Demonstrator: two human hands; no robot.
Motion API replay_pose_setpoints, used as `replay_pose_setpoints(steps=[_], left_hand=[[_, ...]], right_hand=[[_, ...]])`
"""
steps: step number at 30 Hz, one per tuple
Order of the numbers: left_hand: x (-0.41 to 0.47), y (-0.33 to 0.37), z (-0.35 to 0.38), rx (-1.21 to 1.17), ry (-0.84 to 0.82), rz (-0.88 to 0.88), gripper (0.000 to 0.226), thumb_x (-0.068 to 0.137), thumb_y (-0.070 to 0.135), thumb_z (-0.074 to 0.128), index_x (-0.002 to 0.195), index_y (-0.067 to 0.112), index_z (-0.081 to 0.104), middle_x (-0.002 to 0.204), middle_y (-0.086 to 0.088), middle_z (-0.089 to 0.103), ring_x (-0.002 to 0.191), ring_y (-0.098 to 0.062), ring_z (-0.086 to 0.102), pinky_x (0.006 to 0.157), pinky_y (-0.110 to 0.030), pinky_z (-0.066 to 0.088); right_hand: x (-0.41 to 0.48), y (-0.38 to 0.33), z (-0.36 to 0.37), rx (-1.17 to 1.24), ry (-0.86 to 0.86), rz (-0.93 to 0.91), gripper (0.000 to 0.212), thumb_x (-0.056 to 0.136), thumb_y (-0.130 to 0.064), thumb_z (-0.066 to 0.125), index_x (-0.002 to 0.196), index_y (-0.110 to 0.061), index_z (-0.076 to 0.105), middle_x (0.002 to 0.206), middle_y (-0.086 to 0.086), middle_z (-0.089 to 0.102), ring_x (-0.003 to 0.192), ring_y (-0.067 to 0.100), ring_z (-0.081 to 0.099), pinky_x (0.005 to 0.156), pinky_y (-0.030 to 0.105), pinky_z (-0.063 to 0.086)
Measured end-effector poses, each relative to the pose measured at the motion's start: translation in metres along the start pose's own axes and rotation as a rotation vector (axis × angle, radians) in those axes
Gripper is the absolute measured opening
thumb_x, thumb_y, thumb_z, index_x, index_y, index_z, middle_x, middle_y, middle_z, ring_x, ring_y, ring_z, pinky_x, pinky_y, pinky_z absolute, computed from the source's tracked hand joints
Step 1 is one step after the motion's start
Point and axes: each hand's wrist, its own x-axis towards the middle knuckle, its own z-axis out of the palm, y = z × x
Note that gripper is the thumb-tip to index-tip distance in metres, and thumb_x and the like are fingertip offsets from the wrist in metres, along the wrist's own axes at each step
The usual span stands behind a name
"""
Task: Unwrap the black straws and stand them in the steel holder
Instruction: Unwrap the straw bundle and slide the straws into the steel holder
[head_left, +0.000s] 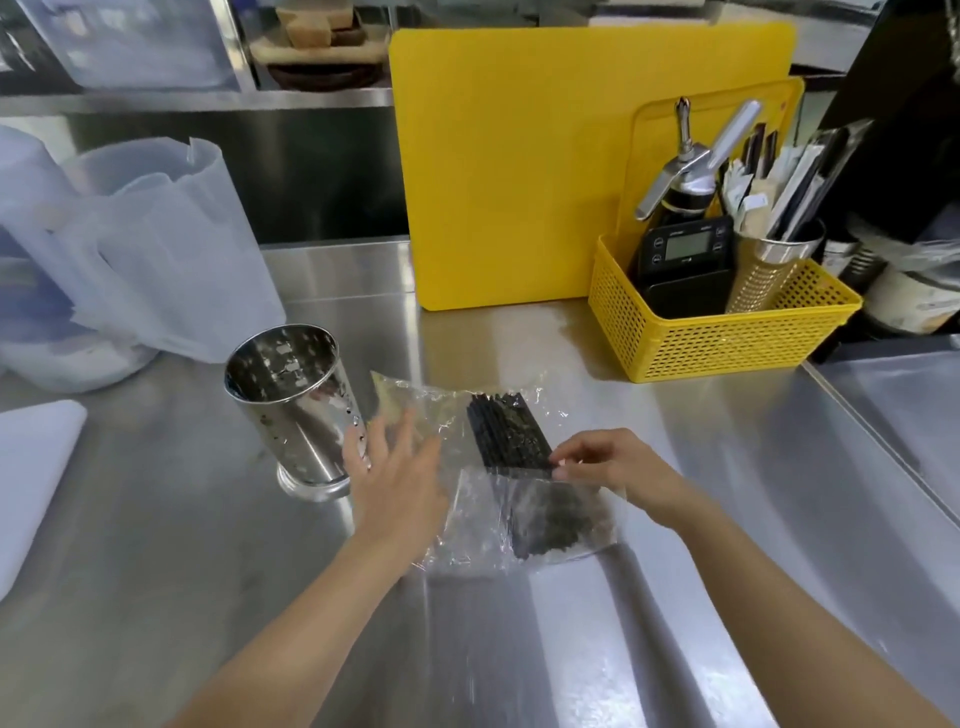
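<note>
Two bare forearms reach up from the bottom edge, one hand each. Left hand (395, 467), just left of centre, has its fingers straight and spread over the left flap of the clear plastic wrapper (483, 525); it is blurred, so I cannot tell whether it touches. Right hand (608, 465), right of centre, pinches the wrapper's edge between thumb and forefinger, with the other fingers curled.

One bundle of black straws (506, 439) lies flat at the centre on the steel counter (208, 597). Its upper half is exposed and its lower half is clouded by crinkled film, so the straws cannot be counted. One perforated steel holder (296, 405) stands upright just left of the left hand, with no straws inside.

Two yellow cutting boards (509, 171) lean at upper centre. One yellow basket (701, 338) at the right holds a second steel holder (769, 270), a digital timer (685, 249) and a cream whipper (691, 176), each partly hidden. Translucent plastic bags (156, 249) pile up at the left, cut off by the frame.
</note>
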Motion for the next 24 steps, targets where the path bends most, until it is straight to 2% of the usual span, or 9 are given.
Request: replay_pose_setpoints(steps=[2, 4, 7, 10, 12, 16, 20, 23, 24], left_hand=[[0.003, -0.003, -0.001, -0.006, -0.019, -0.011, 0.038, 0.096, 0.031, 0.036, 0.134, 0.027, 0.038, 0.153, -0.007, 0.026, 0.144, -0.032, 0.005, 0.108, -0.047, -0.012], [0.006, -0.004, -0.005, -0.201, -0.072, -0.029, 0.041, 0.099, 0.038, 0.026, 0.136, 0.023, 0.035, 0.128, -0.012, 0.057, 0.133, -0.033, 0.036, 0.11, -0.045, 0.013], [0.005, -0.005, -0.005, -0.438, -0.217, 0.013, 0.043, 0.096, 0.044, 0.036, 0.132, 0.021, 0.037, 0.104, -0.005, 0.066, 0.096, -0.025, 0.062, 0.085, -0.039, 0.048], [0.006, -0.009, 0.001, -0.474, -0.391, 0.142, 0.032, 0.086, 0.035, 0.06, 0.113, 0.021, 0.052, 0.112, 0.003, 0.06, 0.097, -0.014, 0.058, 0.086, -0.032, 0.048], [0.006, -0.01, 0.006, -0.473, -0.592, 0.273, 0.034, 0.081, 0.025, 0.068, 0.111, 0.019, 0.052, 0.115, 0.002, 0.052, 0.099, -0.013, 0.053, 0.086, -0.026, 0.045], [-0.001, -0.002, 0.007, -0.366, -0.867, 0.411, 0.062, 0.073, 0.029, 0.075, 0.125, 0.023, 0.043, 0.134, 0.005, 0.03, 0.119, -0.016, 0.038, 0.096, -0.031, 0.043], [-0.007, 0.008, -0.001, -0.331, -0.99, 0.441, 0.079, 0.077, 0.046, 0.069, 0.142, 0.033, 0.025, 0.149, 0.003, 0.013, 0.138, -0.015, 0.017, 0.111, -0.035, 0.027], [-0.01, 0.017, -0.007, -0.677, -1.082, 0.262, 0.061, 0.088, 0.05, 0.05, 0.141, 0.027, 0.029, 0.13, 0.008, 0.037, 0.11, -0.005, 0.043, 0.085, -0.017, 0.039], [-0.009, 0.019, -0.005, -0.733, -1.016, 0.2, 0.056, 0.09, 0.052, 0.046, 0.137, 0.024, 0.034, 0.126, 0.007, 0.043, 0.103, -0.006, 0.046, 0.078, -0.015, 0.039]], right_hand=[[-0.006, -0.001, -0.004, -0.023, -0.13, 0.023, 0.01, 0.077, -0.007, 0.073, 0.084, -0.014, 0.075, 0.08, 0.004, 0.068, 0.071, 0.009, 0.057, 0.062, 0.009, 0.042], [-0.011, -0.001, -0.004, -0.033, -0.202, 0.05, 0.012, 0.076, -0.007, 0.073, 0.082, -0.017, 0.076, 0.084, 0.004, 0.07, 0.075, 0.008, 0.06, 0.069, 0.012, 0.045], [-0.017, 0.002, -0.001, -0.101, -0.262, 0.081, 0.011, 0.076, -0.007, 0.072, 0.078, -0.018, 0.075, 0.082, 0.001, 0.071, 0.077, 0.007, 0.061, 0.073, 0.016, 0.046], [-0.023, 0.008, 0.006, -0.148, -0.319, 0.158, 0.01, 0.075, -0.006, 0.073, 0.077, -0.015, 0.069, 0.07, -0.007, 0.066, 0.069, 0.009, 0.057, 0.065, 0.019, 0.044], [-0.026, 0.014, 0.01, -0.181, -0.3, 0.184, 0.016, 0.073, -0.007, 0.075, 0.082, -0.015, 0.064, 0.079, -0.004, 0.062, 0.075, 0.012, 0.055, 0.066, 0.018, 0.043], [-0.028, 0.029, 0.012, -0.565, -0.217, 0.119, 0.045, 0.07, -0.03, 0.08, 0.105, -0.025, 0.052, 0.11, -0.006, 0.044, 0.105, 0.014, 0.043, 0.091, 0.027, 0.037], [-0.035, 0.037, 0.019, -0.742, -0.205, 0.105, 0.094, 0.062, -0.042, 0.082, 0.138, -0.03, 0.029, 0.144, -0.003, 0.026, 0.132, 0.022, 0.03, 0.109, 0.037, 0.023], [-0.042, 0.043, 0.026, -0.789, -0.168, 0.116, 0.107, 0.063, -0.037, 0.081, 0.146, -0.032, 0.014, 0.154, -0.002, 0.011, 0.138, 0.021, 0.025, 0.111, 0.036, 0.016], [-0.043, 0.045, 0.027, -0.754, -0.135, 0.127, 0.105, 0.064, -0.038, 0.081, 0.146, -0.031, 0.016, 0.154, -0.001, 0.012, 0.139, 0.02, 0.022, 0.111, 0.037, 0.014]])
